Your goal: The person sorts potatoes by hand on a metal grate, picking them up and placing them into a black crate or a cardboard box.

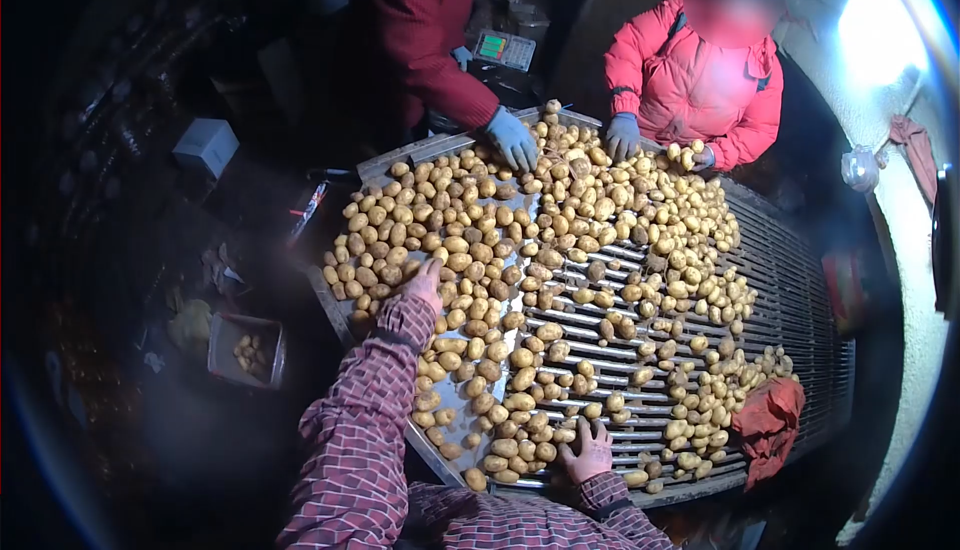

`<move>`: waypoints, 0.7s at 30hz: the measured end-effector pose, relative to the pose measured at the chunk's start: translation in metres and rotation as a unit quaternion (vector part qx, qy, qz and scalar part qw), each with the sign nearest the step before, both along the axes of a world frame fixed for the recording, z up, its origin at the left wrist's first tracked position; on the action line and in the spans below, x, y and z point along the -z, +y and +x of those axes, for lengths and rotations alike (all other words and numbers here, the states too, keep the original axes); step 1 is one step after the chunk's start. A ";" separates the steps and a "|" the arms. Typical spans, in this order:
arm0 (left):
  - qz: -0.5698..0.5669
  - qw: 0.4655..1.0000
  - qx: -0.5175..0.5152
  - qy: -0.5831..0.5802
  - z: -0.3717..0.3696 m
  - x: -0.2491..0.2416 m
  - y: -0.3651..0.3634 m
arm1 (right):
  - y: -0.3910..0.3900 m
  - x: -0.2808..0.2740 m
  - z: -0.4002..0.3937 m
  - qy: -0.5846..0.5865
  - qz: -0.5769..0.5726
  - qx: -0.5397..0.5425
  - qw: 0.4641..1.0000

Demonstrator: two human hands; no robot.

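Small rounded yellow-brown potatoes (457, 245) lie spread over smooth grey metal sheet (463, 415) and parallel metal slats (620, 352). Our left grip (424, 287) reaches into heap, fingers bent downward; whether it has hold of one, we cannot tell. Our right grip (590, 456), fingers spread, nothing seen held, sits at slats' near edge, nearer to cluster just left of it. Slats run off rightward. Co-worker's blue-grey fabric glove (512, 140) at far edge.
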State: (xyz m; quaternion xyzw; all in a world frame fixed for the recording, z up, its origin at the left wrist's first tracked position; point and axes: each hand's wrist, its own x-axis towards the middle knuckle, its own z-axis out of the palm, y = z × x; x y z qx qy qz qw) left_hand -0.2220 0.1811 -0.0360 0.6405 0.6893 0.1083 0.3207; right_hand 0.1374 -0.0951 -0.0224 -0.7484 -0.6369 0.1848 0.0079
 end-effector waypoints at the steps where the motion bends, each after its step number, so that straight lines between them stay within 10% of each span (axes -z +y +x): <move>1: -0.015 1.000 0.022 -0.014 0.000 0.006 -0.008 | -0.001 0.001 0.000 -0.004 -0.003 0.001 1.000; 7: 0.028 0.997 -0.051 0.048 -0.026 -0.004 0.004 | -0.001 0.004 0.002 -0.011 -0.019 0.001 1.000; 13: -0.179 0.965 0.013 0.194 -0.026 -0.009 0.045 | -0.002 0.005 0.001 -0.012 -0.007 0.003 1.000; 20: -0.087 0.995 -0.008 -0.055 -0.090 0.090 0.045 | -0.003 0.003 0.000 -0.004 0.018 0.001 1.000; 21: -0.102 0.991 0.018 -0.083 -0.082 0.039 0.032 | -0.002 0.002 -0.001 -0.001 0.016 0.003 1.000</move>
